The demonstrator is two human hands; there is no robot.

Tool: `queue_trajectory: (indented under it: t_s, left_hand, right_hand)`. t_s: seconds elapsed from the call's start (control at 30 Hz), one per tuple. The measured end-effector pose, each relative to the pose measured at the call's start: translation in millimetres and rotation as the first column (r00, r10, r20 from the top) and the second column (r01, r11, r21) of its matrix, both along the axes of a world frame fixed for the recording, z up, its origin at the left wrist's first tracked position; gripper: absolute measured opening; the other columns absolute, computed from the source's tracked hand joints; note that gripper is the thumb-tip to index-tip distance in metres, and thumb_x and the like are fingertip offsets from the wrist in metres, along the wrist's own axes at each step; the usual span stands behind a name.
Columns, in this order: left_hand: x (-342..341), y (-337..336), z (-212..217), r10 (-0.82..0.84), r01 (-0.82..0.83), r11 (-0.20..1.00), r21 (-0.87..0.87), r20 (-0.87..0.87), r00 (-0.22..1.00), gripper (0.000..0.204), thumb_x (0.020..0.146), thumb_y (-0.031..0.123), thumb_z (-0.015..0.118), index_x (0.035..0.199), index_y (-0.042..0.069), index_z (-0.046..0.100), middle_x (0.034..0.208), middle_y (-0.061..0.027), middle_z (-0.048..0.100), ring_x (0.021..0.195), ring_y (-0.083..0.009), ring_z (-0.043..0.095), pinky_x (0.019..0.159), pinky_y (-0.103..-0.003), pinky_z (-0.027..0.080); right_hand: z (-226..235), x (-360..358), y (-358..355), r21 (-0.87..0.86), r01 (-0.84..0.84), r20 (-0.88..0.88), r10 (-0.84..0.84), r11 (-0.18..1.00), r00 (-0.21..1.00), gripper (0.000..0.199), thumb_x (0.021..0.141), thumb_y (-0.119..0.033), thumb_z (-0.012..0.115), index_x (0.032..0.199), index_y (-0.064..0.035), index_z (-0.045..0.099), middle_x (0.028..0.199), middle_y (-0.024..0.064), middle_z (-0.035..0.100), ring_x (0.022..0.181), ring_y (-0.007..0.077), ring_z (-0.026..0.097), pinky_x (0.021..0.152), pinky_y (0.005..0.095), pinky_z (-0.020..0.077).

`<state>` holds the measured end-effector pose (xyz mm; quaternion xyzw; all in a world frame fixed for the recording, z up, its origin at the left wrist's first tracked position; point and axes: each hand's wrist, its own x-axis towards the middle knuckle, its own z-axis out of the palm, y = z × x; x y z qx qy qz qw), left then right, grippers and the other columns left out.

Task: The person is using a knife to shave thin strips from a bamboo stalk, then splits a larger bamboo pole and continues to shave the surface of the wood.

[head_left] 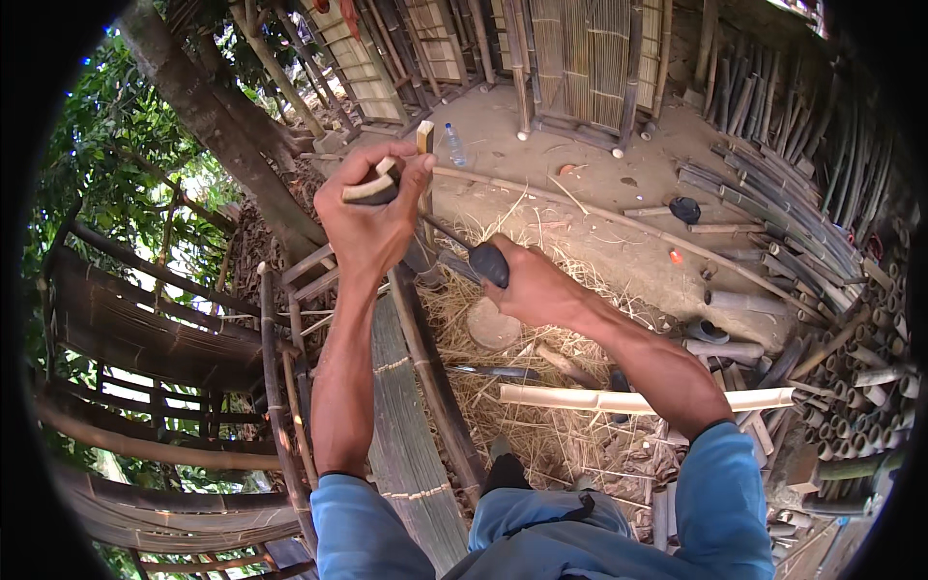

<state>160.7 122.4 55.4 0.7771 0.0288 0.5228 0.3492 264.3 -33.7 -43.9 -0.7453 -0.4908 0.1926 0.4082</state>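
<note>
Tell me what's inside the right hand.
The right hand grips a dark handle, from which a thin dark shaft runs toward the left hand. The handle's side against the palm is covered from view.

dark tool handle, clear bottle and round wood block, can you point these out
Dark tool handle [489,265], head view: middle of its visible side.
Clear bottle [455,147], head view: its body.
Round wood block [494,324], head view: its pale flat top.

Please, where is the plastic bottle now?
In the head view, the plastic bottle is on the ground at upper centre, just right of the left hand.
</note>
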Motion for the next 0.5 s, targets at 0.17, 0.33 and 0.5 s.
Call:
queue_trajectory:
  t_s: [0.17, 0.33, 0.5]
  left_hand:
    - [-1.5, 8.4, 5.4, -0.021, 0.026, 0.994, 0.101, -0.055, 0.998, 0.018, 0.081, 0.008, 0.086, 0.092, 0.0, 0.074, 0.085, -0.002, 0.068, 0.075, -0.0079, 0.059, 0.067, -0.023, 0.047]
    - [-2.1, 24.4, 7.8, -0.061, 0.068, 0.989, 0.132, -0.06, 0.996, 0.021, 0.081, 0.013, 0.086, 0.094, 0.001, 0.076, 0.083, -0.0046, 0.07, 0.073, -0.0083, 0.062, 0.064, -0.024, 0.048]
    - [-2.1, 38.0, 21.5, 0.054, -0.047, 0.978, 0.204, -0.027, 0.998, 0.018, 0.082, 0.015, 0.085, 0.095, 0.004, 0.079, 0.08, -0.0055, 0.073, 0.065, -0.0088, 0.06, 0.054, -0.024, 0.045]
  right_hand:
    - [-43.8, 8.3, 30.2, -0.068, -0.044, -0.351, 0.017, 0.997, 0.936, 0.034, 0.088, -0.019, 0.068, 0.114, -0.0001, 0.058, 0.076, 0.0093, 0.062, 0.06, 0.0205, 0.063, 0.056, 0.0364, 0.0485]
    - [-127.7, 13.6, 75.0, -0.155, 0.015, -0.36, -0.071, 0.988, 0.93, 0.036, 0.085, -0.017, 0.067, 0.112, 0.005, 0.059, 0.075, 0.018, 0.064, 0.069, 0.0291, 0.067, 0.065, 0.0422, 0.0512]
    - [-129.1, 17.6, 95.0, -0.048, 0.087, -0.071, -0.09, 0.995, 0.993, 0.032, 0.084, -0.015, 0.066, 0.107, 0.0064, 0.06, 0.079, 0.0235, 0.065, 0.073, 0.0351, 0.067, 0.069, 0.0449, 0.0521]
